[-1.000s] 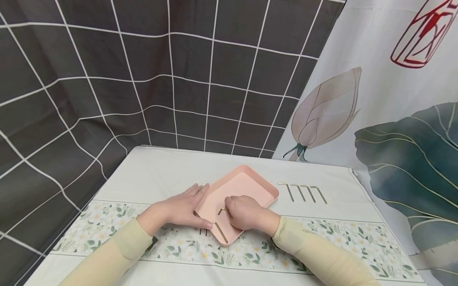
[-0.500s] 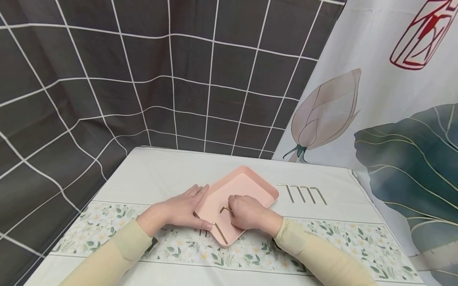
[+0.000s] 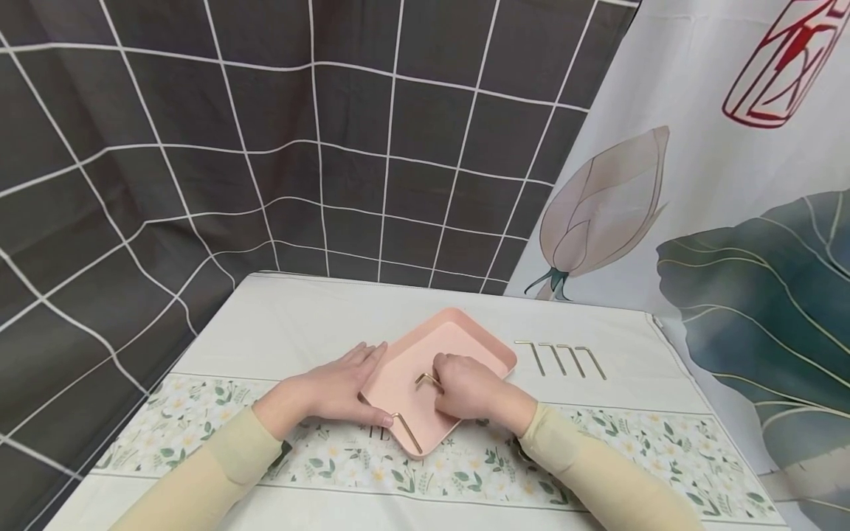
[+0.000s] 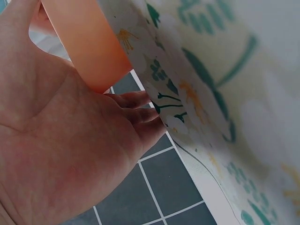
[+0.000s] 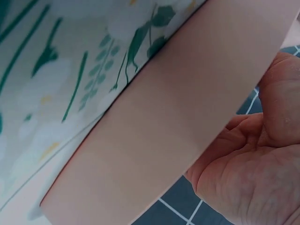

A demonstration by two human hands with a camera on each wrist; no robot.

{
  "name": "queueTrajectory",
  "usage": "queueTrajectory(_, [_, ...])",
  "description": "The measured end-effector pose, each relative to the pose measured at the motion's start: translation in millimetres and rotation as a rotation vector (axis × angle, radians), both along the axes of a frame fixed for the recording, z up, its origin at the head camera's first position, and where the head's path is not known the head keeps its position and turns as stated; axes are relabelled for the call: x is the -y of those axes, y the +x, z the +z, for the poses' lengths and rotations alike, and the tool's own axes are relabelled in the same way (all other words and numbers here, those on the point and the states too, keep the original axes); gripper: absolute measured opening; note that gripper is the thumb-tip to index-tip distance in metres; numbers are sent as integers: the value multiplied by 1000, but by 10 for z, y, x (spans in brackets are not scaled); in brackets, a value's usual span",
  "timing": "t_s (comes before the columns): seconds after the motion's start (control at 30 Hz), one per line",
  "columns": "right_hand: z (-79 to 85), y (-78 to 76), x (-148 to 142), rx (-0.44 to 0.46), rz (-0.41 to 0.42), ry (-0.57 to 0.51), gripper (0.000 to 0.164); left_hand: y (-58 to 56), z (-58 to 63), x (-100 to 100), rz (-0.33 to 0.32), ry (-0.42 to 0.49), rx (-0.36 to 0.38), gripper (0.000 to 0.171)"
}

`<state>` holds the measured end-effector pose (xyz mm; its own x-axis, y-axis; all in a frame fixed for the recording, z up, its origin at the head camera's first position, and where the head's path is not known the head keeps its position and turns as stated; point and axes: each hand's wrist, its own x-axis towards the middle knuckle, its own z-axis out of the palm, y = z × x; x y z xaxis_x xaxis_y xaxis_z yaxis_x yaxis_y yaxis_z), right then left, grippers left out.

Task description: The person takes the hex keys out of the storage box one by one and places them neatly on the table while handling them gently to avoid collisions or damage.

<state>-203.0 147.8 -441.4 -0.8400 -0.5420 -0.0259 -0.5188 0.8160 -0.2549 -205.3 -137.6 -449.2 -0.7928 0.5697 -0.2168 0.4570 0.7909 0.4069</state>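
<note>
Golden metal pokes from the curled fingers of the right hand (image 3: pixel 468 387), which grip a bent rod (image 3: pixel 428 379) within the pink tray (image 3: pixel 483 341); the hand hides the rod's other end. Fairly straight, the fingers of the left hand (image 3: pixel 339 383) rest against the tray's left side, the thumb near a second rod (image 3: pixel 408 432) inside. Four more rods (image 3: pixel 563 359) lie right of the tray on the white table (image 3: pixel 312 310), before a dark curtain (image 3: pixel 352 169).

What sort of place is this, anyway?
Perhaps a curtained-off work corner: dark grid-patterned fabric and a white flower-printed curtain seem to hang beyond a cloth-covered table.
</note>
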Motion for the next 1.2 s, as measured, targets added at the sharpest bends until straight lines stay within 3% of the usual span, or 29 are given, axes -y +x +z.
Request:
queueTrajectory(0.6, [170, -82, -368, -12, -133, -52, 21, 1, 11, 18, -5, 10, 5, 142])
queueTrajectory(0.8, [236, -76, -537, 42, -210, -101, 18, -7, 21, 13, -6, 14, 2, 142])
queueTrajectory(1.2, [252, -82, -880, 20, -282, -105, 15, 8, 23, 11, 4, 5, 10, 141])
